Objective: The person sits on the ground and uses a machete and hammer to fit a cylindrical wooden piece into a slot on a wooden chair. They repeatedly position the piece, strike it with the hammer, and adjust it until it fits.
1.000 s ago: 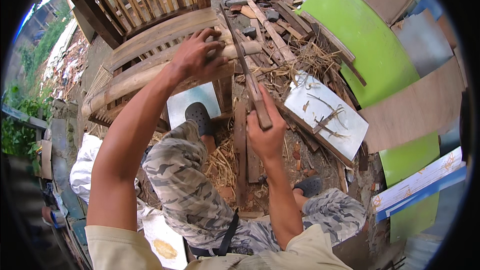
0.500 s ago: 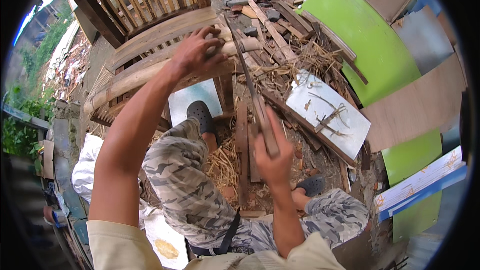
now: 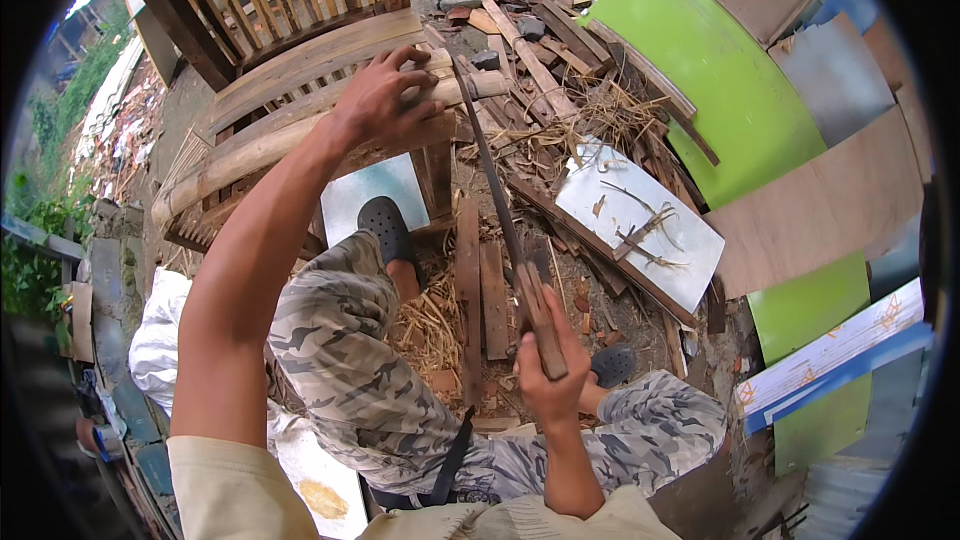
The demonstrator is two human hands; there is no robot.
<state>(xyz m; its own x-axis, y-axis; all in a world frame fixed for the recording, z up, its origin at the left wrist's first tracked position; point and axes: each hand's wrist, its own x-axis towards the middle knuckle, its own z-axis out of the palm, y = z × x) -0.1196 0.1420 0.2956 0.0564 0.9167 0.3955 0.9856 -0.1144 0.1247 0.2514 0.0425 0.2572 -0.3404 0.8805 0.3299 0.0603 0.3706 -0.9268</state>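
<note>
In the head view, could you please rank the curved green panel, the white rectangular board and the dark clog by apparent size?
1. Curved green panel, plainly largest.
2. White rectangular board.
3. Dark clog, smallest, although it lies nearer the camera.

We count two hands: the left hand (image 3: 385,100) and the right hand (image 3: 550,370). We see one saw (image 3: 505,230), one bamboo pole (image 3: 300,135), two dark sandals (image 3: 385,225) and two green boards (image 3: 730,90).
</note>
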